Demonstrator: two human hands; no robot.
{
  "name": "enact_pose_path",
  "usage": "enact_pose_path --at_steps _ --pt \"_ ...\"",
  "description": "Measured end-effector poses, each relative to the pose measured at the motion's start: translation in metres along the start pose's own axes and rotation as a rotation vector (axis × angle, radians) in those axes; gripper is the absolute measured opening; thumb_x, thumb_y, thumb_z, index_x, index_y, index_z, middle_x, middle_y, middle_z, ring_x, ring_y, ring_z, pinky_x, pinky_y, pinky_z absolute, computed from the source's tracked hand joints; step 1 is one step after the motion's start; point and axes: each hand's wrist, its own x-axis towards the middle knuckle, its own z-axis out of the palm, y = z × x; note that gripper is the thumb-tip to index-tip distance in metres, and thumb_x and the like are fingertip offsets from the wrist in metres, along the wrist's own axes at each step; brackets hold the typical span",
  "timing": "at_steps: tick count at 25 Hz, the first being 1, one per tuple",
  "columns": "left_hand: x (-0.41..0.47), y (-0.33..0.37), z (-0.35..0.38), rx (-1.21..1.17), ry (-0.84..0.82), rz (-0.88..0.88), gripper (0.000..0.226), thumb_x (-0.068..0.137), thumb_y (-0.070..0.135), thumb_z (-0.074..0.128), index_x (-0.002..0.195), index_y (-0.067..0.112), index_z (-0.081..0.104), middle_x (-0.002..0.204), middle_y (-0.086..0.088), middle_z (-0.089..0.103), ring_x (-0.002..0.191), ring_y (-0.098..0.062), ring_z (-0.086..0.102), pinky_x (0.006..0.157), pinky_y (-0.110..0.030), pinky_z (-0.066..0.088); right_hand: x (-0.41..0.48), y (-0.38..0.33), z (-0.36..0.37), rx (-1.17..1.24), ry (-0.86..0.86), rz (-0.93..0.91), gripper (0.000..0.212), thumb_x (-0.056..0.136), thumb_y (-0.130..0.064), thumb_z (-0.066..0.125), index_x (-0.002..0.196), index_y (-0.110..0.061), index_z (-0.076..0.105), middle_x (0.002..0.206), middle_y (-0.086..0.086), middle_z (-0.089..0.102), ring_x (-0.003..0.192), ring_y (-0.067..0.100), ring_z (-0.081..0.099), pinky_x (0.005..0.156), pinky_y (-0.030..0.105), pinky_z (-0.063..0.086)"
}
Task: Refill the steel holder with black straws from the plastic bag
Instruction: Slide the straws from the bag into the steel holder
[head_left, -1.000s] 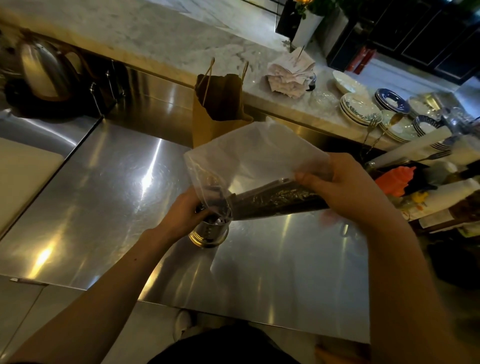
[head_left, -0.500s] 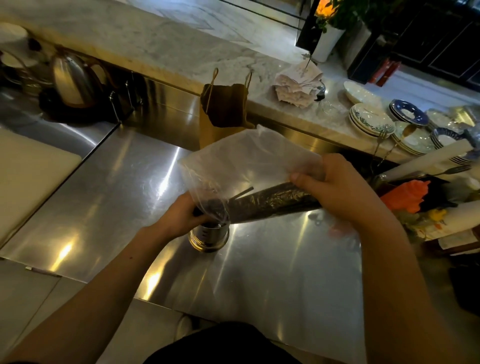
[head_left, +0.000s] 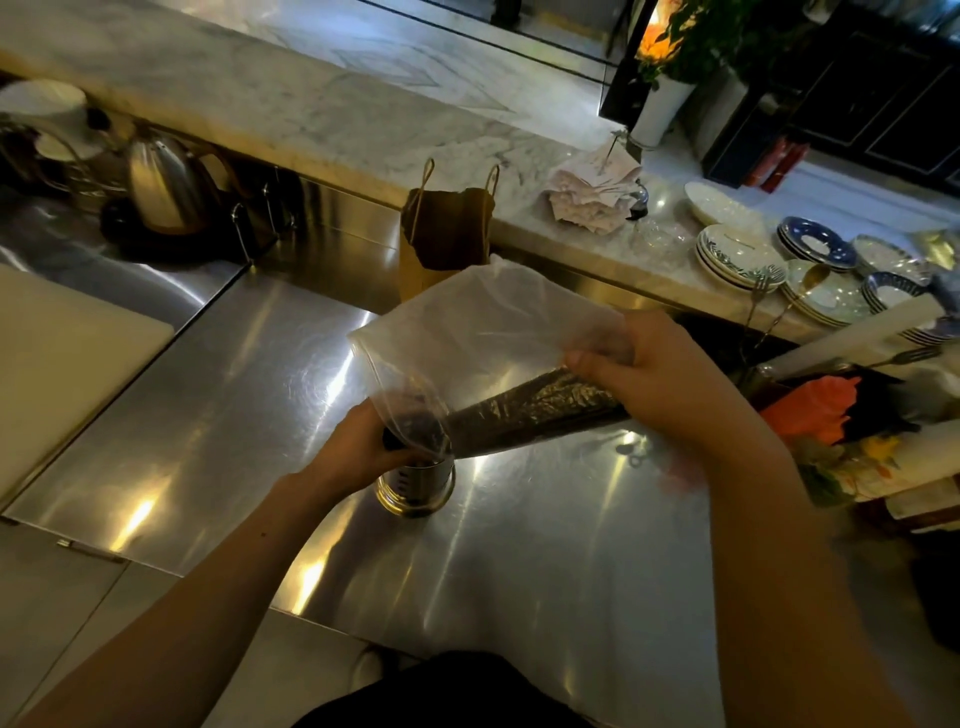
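Note:
A round steel holder (head_left: 415, 488) stands on the steel counter (head_left: 234, 415) in the middle of the view. A clear plastic bag (head_left: 483, 332) hangs over it, its open end pointing down at the holder's mouth. A bundle of black straws (head_left: 530, 415) lies inside the bag, tilted down to the left with its lower end at the holder. My left hand (head_left: 358, 452) wraps the holder's top and the bag's mouth. My right hand (head_left: 649, 374) grips the raised far end of the bag and the straws.
A brown paper bag (head_left: 441, 244) stands just behind the plastic bag. A steel kettle (head_left: 161, 187) sits at the back left, a white board (head_left: 57, 353) at the left. Stacked plates (head_left: 737, 260), forks and an orange bottle (head_left: 810, 410) crowd the right side.
The straw bundle has slid lower toward the holder and my left hand has closed tighter around the bag's mouth. The camera has moved closer and shifted slightly.

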Motion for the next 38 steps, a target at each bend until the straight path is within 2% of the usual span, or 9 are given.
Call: enact_pose_path --at_steps 3,7,11,17,19,21,26,29,38 --pt "-0.002 -0.001 0.001 0.043 0.040 -0.045 0.040 0.081 0.024 0.075 0.119 0.022 0.063 0.120 0.001 0.062 0.109 -0.021 0.060 0.094 -0.041 0.052 0.001 0.000 0.002 0.010 -0.028 -0.010 0.017 0.093 -0.026 0.061 0.106 -0.017 0.067 0.095 0.002 0.069 0.090 0.017 0.065 0.084 0.034 0.051" --pt "-0.006 0.001 0.000 0.032 0.006 -0.041 0.047 0.076 0.026 0.079 0.119 0.023 0.062 0.116 0.006 0.060 0.102 -0.013 0.058 0.088 -0.029 0.049 -0.002 0.004 0.003 0.039 -0.006 0.035 0.018 0.092 -0.026 0.062 0.106 -0.016 0.067 0.096 0.003 0.068 0.091 0.017 0.065 0.076 0.026 0.046" --pt "-0.006 0.004 0.000 0.018 0.021 -0.047 0.036 0.078 0.014 0.077 0.113 0.018 0.067 0.111 0.005 0.061 0.097 -0.012 0.058 0.084 -0.027 0.048 -0.005 0.001 0.004 0.094 -0.022 0.024 0.015 0.092 -0.026 0.062 0.103 -0.018 0.068 0.096 0.001 0.069 0.091 0.014 0.064 0.079 0.026 0.048" --pt "-0.005 0.008 -0.003 0.022 -0.030 -0.035 0.038 0.076 0.028 0.078 0.112 0.024 0.067 0.103 0.013 0.064 0.086 -0.001 0.061 0.077 -0.016 0.048 -0.010 -0.002 -0.001 0.085 -0.004 0.007 0.007 0.094 -0.023 0.060 0.095 -0.022 0.067 0.083 -0.005 0.064 0.076 0.008 0.059 0.069 0.024 0.041" --pt "-0.004 0.003 -0.002 0.037 -0.043 -0.040 0.035 0.077 0.027 0.077 0.110 0.020 0.069 0.105 0.006 0.068 0.087 -0.005 0.062 0.078 -0.024 0.052 -0.011 -0.003 -0.001 0.098 -0.008 -0.004 0.011 0.094 -0.023 0.060 0.097 -0.019 0.069 0.084 -0.003 0.065 0.075 0.007 0.058 0.068 0.023 0.040" --pt "-0.004 0.001 -0.001 0.083 -0.040 -0.042 0.032 0.082 0.022 0.074 0.113 0.017 0.069 0.108 0.000 0.068 0.088 -0.009 0.060 0.079 -0.025 0.050 -0.009 -0.002 0.001 0.074 -0.008 -0.004 0.012 0.095 -0.024 0.059 0.099 -0.020 0.069 0.090 -0.003 0.066 0.081 0.007 0.060 0.070 0.022 0.041" --pt "-0.005 0.002 -0.001 0.082 -0.037 -0.055 0.035 0.081 0.024 0.074 0.114 0.017 0.068 0.104 0.005 0.068 0.081 0.000 0.059 0.073 -0.010 0.044 -0.007 0.000 -0.002 0.062 -0.015 -0.019 0.011 0.095 -0.023 0.059 0.096 -0.020 0.069 0.092 0.001 0.069 0.086 0.014 0.064 0.079 0.030 0.049" --pt "-0.005 0.000 -0.001 0.082 -0.005 -0.067 0.024 0.084 0.017 0.071 0.108 0.013 0.071 0.102 -0.002 0.071 0.081 -0.003 0.060 0.076 -0.015 0.048 -0.006 -0.002 -0.002 0.064 -0.022 -0.037 0.011 0.094 -0.022 0.059 0.096 -0.021 0.070 0.095 0.001 0.070 0.090 0.016 0.065 0.088 0.034 0.050" --pt "-0.007 0.007 -0.003 0.046 -0.042 -0.023 0.036 0.079 0.018 0.077 0.113 0.021 0.067 0.100 0.014 0.065 0.080 0.011 0.060 0.069 -0.002 0.043 -0.006 -0.011 -0.002 0.105 -0.013 -0.039 0.009 0.094 -0.020 0.060 0.097 -0.024 0.067 0.098 -0.002 0.070 0.093 0.012 0.065 0.089 0.034 0.050"
